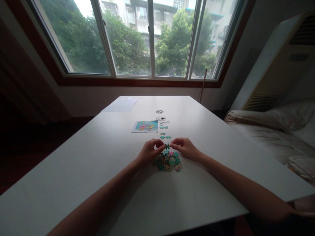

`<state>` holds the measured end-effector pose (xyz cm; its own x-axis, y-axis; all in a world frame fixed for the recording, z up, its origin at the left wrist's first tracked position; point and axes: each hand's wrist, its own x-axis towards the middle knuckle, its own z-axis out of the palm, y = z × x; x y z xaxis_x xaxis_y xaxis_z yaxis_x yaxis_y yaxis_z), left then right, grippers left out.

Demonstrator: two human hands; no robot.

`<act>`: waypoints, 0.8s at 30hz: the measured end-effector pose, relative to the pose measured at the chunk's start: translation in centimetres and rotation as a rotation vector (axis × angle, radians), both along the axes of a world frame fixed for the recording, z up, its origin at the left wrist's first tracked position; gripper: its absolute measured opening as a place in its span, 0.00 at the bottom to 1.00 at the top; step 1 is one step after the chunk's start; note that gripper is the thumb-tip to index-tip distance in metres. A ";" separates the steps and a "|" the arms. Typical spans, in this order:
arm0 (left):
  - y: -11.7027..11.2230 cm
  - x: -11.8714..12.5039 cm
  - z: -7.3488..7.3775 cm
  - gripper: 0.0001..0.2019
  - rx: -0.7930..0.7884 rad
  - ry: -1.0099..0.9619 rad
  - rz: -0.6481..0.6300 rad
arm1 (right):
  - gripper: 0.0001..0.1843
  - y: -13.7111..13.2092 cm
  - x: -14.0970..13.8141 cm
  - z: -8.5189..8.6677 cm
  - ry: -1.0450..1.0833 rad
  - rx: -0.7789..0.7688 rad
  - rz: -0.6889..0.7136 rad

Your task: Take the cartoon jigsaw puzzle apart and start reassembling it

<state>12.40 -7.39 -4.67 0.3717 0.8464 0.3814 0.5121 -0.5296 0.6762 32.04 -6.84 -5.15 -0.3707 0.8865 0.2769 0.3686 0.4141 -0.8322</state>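
Between my two hands, just above a heap of jigsaw pieces, is a dark green jigsaw piece. My left hand pinches its left side with thumb and forefinger. From the other side, my right hand has its fingertips closed on the piece's right edge. The pile of jigsaw pieces, mostly teal with some tan and pink, lies directly below. Beyond the hands, several loose jigsaw pieces lie in small groups. To their left rests a colourful picture sheet with cartoon figures.
Two round items lie farther back on the white table. White paper is at the far left corner. A window faces me, a pale sofa stands to the right, and a tall white appliance stands behind it.
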 end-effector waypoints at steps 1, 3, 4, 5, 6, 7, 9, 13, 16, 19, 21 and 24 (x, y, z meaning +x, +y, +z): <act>0.0 0.0 0.0 0.10 0.000 0.000 0.001 | 0.14 0.0 0.0 0.0 0.004 -0.003 0.006; 0.1 0.0 -0.1 0.10 -0.002 -0.001 0.005 | 0.15 -0.1 0.0 0.1 0.011 -0.009 0.016; 0.1 0.0 -0.2 0.10 -0.003 -0.001 0.006 | 0.15 -0.1 0.0 0.1 0.011 -0.008 0.019; 0.1 0.0 -0.2 0.10 -0.005 -0.001 0.006 | 0.15 -0.1 0.0 0.0 0.010 -0.006 0.020; 0.1 0.0 -0.2 0.10 -0.007 -0.001 0.004 | 0.15 -0.1 0.0 0.0 0.009 -0.005 0.018; 0.1 0.0 -0.2 0.10 -0.009 -0.001 0.001 | 0.15 -0.1 0.0 0.0 0.012 -0.006 0.015; 0.0 0.0 -0.1 0.10 -0.012 -0.002 -0.003 | 0.15 -0.1 0.0 -0.1 0.032 -0.018 0.015; 0.1 0.0 -0.1 0.11 -0.022 -0.010 0.017 | 0.16 0.3 0.4 -0.2 0.092 -0.035 -0.024; 0.5 -0.2 -0.3 0.11 -0.030 -0.020 0.057 | 0.17 0.9 0.9 -0.3 0.138 -0.001 -0.132; 0.9 -0.6 -0.6 0.11 -0.034 -0.028 0.096 | 0.18 1.3 1.3 -0.4 0.167 0.029 -0.208; 1.1 -0.8 -0.8 0.12 -0.036 -0.032 0.107 | 0.18 1.5 1.4 -0.5 0.170 0.033 -0.221; 1.2 -0.9 -0.9 0.12 -0.039 -0.037 0.109 | 0.18 1.5 1.4 -0.5 0.171 0.039 -0.210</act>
